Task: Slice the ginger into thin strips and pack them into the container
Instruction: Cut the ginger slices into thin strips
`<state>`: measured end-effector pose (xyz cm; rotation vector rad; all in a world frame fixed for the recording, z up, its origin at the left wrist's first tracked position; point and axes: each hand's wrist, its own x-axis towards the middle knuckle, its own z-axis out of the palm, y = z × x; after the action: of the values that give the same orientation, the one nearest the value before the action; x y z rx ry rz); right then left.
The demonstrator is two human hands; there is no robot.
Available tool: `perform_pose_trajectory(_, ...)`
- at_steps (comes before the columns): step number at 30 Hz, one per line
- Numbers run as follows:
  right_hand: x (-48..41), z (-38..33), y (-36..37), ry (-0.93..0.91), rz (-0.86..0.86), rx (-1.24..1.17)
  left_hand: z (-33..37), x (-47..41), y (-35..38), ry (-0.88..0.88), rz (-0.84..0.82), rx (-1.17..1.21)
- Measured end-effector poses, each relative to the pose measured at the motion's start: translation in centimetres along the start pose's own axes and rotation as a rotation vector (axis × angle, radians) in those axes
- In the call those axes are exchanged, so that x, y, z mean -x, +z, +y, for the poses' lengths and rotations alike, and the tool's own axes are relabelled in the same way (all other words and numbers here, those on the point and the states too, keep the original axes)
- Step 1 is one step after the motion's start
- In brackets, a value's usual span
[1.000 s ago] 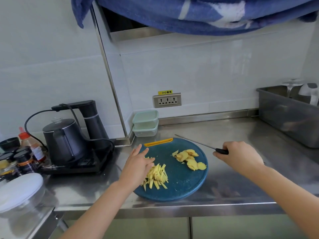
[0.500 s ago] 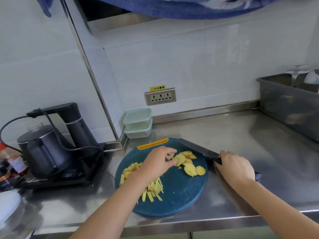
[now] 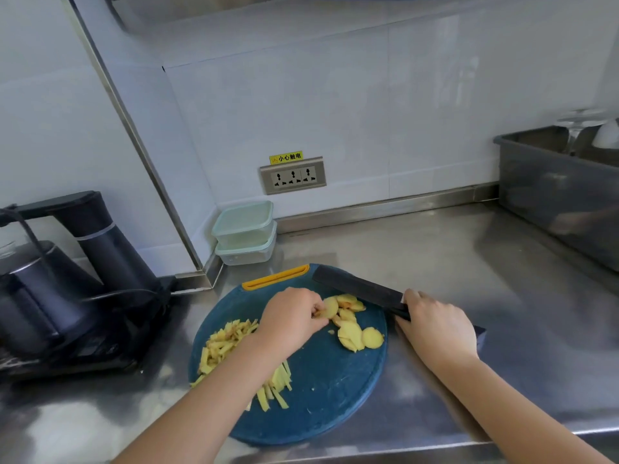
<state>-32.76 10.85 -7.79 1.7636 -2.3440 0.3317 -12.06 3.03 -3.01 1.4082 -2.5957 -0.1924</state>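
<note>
Several flat ginger rounds lie beside a broad black knife.

Bright light — counter glare; edges warped, prob. soft.

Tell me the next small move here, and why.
Probably gather a few slices flat under the left hand, which pinches one, so the knife in the right hand can cut them: they are uncut, unlike the strips beside.

You can read just one sign here: a yellow sticker on the wall, just above the socket panel, printed "小心触电" beside a small warning triangle.
</note>
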Motion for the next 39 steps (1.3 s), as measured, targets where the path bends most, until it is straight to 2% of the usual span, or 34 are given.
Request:
perform_pose_trajectory(3,0.0,0.0,-0.1,0.002,0.007,-0.011,0.4,-0.1,-0.2,0.047,0.049,-0.102)
perform_pose_trajectory(11,0.1,0.0,-0.4,-0.008,0.029,-0.023,1.5,-1.3,0.0,0.035,0.121,-0.268)
perform_pose_trajectory(15,0.2,0.1,-0.4,-0.004,0.04,-0.039,1.6,-2.1,0.1,-0.041,0.136,-0.175)
perform_pose_trajectory(20,0.1,0.1,-0.3,0.0,0.057,-0.059,1.1,-0.6,-1.1,-0.165,0.33,0.093)
perform_pose_trajectory(22,0.2,0.1,-0.3,0.009,0.063,-0.059,1.0,0.4,-1.9,-0.217,0.287,0.204)
perform_pose_trajectory(26,0.3,0.1,-0.6,0.005,0.064,-0.057,1.7,3.0,-2.3,-0.391,-0.049,0.539)
perform_pose_trajectory(31,0.5,0.1,-0.6,0.001,0.066,-0.072,2.3,6.3,-0.5,-0.403,-0.209,0.344)
perform_pose_trajectory(33,0.5,0.1,-0.6,0.004,0.068,-0.075,2.3,6.5,-0.7,-0.376,-0.205,0.178)
perform_pose_trajectory(35,0.6,0.0,-0.7,0.001,0.066,-0.08,2.5,6.1,-1.2,-0.33,-0.095,0.054)
perform_pose_trajectory(37,0.6,0.1,-0.7,0.001,0.068,-0.098,3.1,5.5,-1.6,-0.283,-0.021,0.084)
perform_pose_trajectory(39,0.6,0.1,-0.8,0.002,0.071,-0.101,3.9,4.6,-1.3,-0.262,-0.013,0.146)
